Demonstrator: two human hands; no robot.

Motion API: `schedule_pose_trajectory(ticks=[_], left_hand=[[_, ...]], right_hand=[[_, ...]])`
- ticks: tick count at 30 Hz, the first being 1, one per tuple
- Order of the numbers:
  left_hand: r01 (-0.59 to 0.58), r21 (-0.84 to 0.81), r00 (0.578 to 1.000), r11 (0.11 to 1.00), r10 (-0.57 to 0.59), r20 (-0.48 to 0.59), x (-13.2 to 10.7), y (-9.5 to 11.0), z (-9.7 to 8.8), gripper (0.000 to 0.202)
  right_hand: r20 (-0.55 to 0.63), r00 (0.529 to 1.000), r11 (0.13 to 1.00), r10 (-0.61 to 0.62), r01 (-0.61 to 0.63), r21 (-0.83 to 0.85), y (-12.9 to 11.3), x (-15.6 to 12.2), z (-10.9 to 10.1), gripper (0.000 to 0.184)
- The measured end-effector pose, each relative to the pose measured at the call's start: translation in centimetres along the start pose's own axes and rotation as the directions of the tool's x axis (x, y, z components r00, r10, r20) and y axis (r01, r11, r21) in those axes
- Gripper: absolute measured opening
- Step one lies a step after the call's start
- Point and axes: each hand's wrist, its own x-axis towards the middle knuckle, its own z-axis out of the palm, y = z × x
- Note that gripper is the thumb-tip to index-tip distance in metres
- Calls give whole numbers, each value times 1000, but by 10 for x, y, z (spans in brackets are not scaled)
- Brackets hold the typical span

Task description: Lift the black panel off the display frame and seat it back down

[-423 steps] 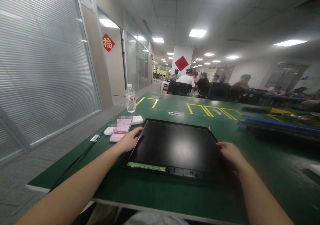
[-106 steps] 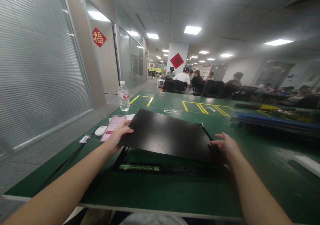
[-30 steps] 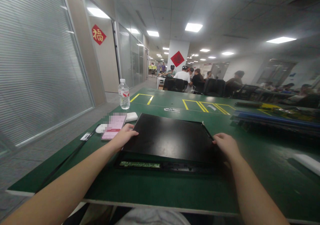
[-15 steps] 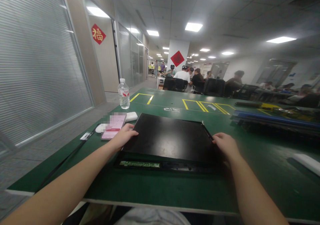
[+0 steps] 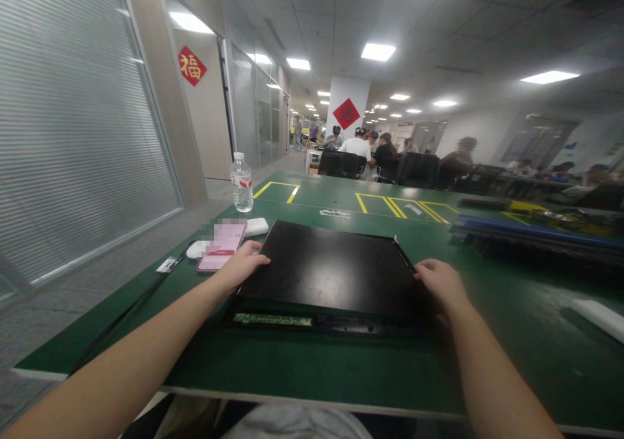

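Observation:
A flat black display panel (image 5: 331, 266) lies in front of me, slightly raised at its near edge. My left hand (image 5: 246, 262) grips its left edge, with the thumb on top and the other fingers partly hidden. At the opposite edge, my right hand (image 5: 441, 283) is closed on the panel's side, its lower fingers out of sight. Along the near side, a green circuit board strip (image 5: 272, 320) shows in a dark frame (image 5: 365, 326) beneath the panel.
Left of the panel are a phone (image 5: 223, 247), a white mouse (image 5: 196, 250), a white case (image 5: 257, 227), a black strap (image 5: 131, 309) and a water bottle (image 5: 241, 184). Stacked dark panels (image 5: 536, 234) and a white bar (image 5: 599, 319) lie rightward on the green table (image 5: 312, 374). Several people sit beyond.
Both hands and the panel stay practically where they were. Far in the background, a walking person has shifted slightly left.

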Motion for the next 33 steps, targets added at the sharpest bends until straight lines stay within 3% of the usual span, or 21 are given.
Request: schedule_pose_trajectory(ticks=[5,12,18,25,33], left_hand=[[19,-3,1000,1000,-19,0,1,-1,-1,38],[31,-172,999,985,-28,24,-1,4,3,46],[55,-221,997,974,-43,59,-1,4,2,51],[21,-329,995,944,12,98,1,6,1,51],[25,-274,998,961,-8,61,2,3,1,56]], right_hand=[[-4,1000,1000,-5,5,2,2,2,0,24],[4,1000,1000,-5,5,30,2,2,0,22],[-2,1000,999,-30,30,39,5,4,3,23],[-25,999,998,-48,49,27,6,7,5,23],[-18,999,999,-32,32,36,4,4,3,23]])
